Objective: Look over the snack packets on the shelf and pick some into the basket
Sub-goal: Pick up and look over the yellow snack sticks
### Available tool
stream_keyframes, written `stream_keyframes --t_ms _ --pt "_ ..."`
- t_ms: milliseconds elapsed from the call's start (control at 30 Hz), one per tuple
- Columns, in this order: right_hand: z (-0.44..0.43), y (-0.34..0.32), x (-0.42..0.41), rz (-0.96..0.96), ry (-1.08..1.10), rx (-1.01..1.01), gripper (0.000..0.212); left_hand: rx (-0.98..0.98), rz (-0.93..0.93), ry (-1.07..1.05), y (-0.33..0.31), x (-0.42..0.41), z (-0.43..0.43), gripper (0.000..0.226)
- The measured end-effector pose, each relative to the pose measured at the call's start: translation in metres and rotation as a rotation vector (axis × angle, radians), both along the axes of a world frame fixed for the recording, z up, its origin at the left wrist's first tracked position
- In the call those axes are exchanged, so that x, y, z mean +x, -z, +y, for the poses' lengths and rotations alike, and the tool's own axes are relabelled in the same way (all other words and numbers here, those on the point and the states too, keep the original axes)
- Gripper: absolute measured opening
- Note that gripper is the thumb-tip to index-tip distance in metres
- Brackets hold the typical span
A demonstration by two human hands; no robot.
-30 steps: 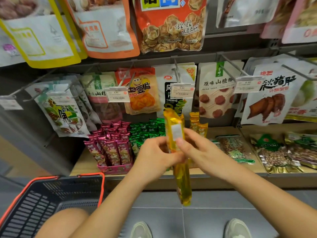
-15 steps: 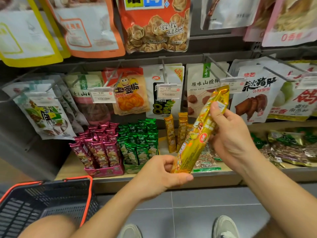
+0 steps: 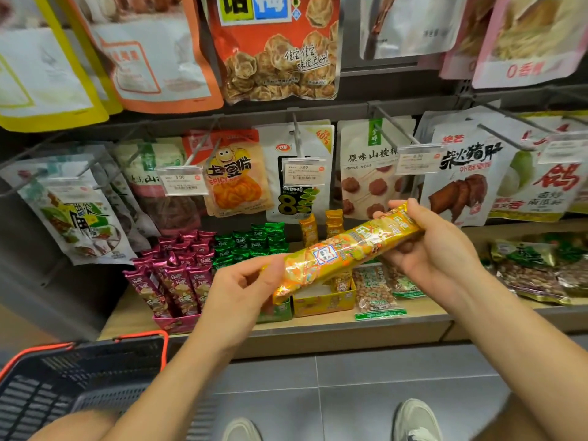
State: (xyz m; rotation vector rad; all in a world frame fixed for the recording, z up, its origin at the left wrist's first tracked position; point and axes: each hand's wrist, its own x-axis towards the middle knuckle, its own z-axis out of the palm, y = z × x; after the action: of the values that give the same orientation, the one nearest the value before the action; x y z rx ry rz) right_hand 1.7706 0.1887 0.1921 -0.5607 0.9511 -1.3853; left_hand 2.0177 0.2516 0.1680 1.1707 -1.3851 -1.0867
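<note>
A long yellow snack packet [image 3: 345,251] lies nearly level in front of the shelf, its printed face towards me. My left hand [image 3: 245,288] pinches its lower left end. My right hand [image 3: 429,246] grips its upper right end. Below at the far left sits the dark basket [image 3: 79,383] with orange handles, nothing visible in it. On the wooden shelf [image 3: 318,332] behind the packet stand boxes of maroon packets [image 3: 178,278], green packets [image 3: 248,243] and a yellow box [image 3: 324,300] with two upright yellow packets.
Bags of peanuts [image 3: 375,291] and nuts [image 3: 534,268] lie on the shelf to the right. Larger pouches hang on metal pegs with price tags [image 3: 304,171] above. Grey floor tiles and my two shoes [image 3: 416,421] are below.
The yellow packet has turned from upright to steeply tilted to nearly level, and both hands have slid to its ends. The view has shifted left and closer to the shelf.
</note>
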Motion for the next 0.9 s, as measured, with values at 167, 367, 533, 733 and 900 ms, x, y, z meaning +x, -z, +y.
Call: stream_keyframes --t_ms 167,367,533,733,900 --pt "-0.001 0.004 -0.002 -0.014 -0.031 0.037 0.024 0.064 0.1 -0.034 0.001 0.003 -0.002 0.028" --pt "0.0 0.008 0.007 -0.004 0.127 0.011 0.026 0.108 0.003 0.156 0.0 0.006 -0.002 0.025" --pt "0.007 0.009 0.018 -0.033 -0.077 0.033 0.031 0.264 -0.271 0.428 0.016 -0.012 0.007 0.045" --pt "0.024 0.024 0.044 0.181 -0.492 -0.012 0.041 0.228 -0.297 0.372 0.027 -0.031 0.01 0.014" --pt "0.035 0.031 0.054 0.54 -0.621 -0.05 0.017 0.003 -0.414 0.11 0.019 -0.023 -0.001 0.029"
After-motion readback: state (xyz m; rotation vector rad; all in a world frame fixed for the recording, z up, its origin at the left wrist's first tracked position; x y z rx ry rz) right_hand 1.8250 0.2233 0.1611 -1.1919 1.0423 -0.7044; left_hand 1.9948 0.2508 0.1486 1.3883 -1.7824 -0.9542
